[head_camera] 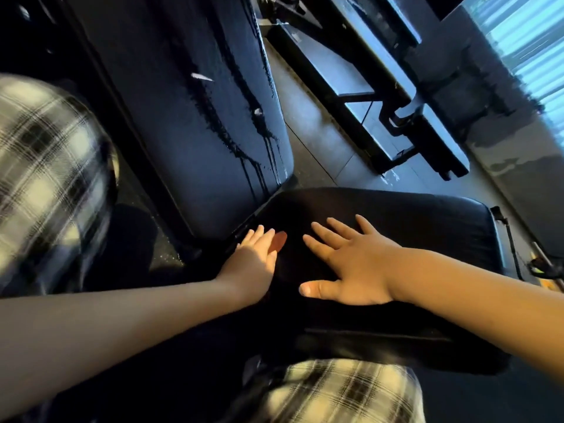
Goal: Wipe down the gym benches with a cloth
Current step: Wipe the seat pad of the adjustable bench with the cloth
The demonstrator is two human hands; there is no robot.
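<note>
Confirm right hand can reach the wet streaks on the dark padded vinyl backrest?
Probably yes: right hand lies flat on the black seat pad; nothing blocks the wet streaks low on the adjoining backrest.

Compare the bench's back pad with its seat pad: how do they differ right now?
The back pad carries wet streaks and drips; the seat pad shows none that I can see. The back pad runs long and narrow; the seat pad looks shorter and broader. The right hand lies flat on the seat pad, the left hand at its edge; no hand lies on the back pad's face. Both are black upholstery.
</note>
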